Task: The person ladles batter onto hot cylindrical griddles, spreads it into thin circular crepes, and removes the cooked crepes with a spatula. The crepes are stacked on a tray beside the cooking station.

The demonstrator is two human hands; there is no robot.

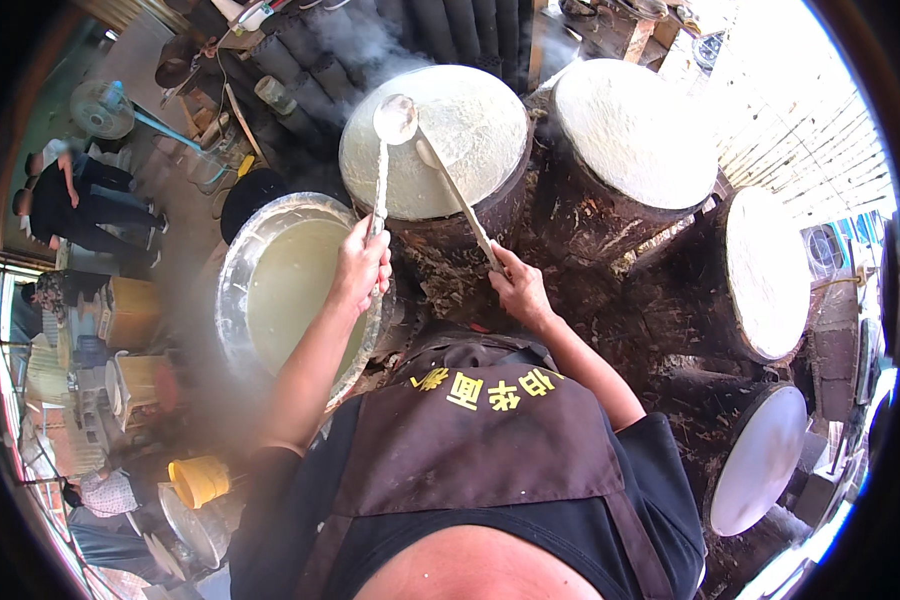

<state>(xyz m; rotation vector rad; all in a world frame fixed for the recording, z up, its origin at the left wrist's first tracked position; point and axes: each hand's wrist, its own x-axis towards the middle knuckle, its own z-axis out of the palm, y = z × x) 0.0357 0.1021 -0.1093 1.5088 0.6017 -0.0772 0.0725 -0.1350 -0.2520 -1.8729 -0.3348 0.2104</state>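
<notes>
As both arms (315, 372) (592, 372) reach forward, fingers (380, 263) (505, 257) clasp — ladle (381, 188) left, stick (458, 201) right.

Ladle (381, 180), one: round, pale, shallow-looking bowl on a long straight handle crusted with whitish residue; held by the left hand (361, 265), bowl end over the cream-coated round drum top (485, 115). Flat stick (459, 201), one: slim, greyish-brown, widened pale tip; held by the right hand (522, 288), slanting with its tip near the bowl.
</notes>
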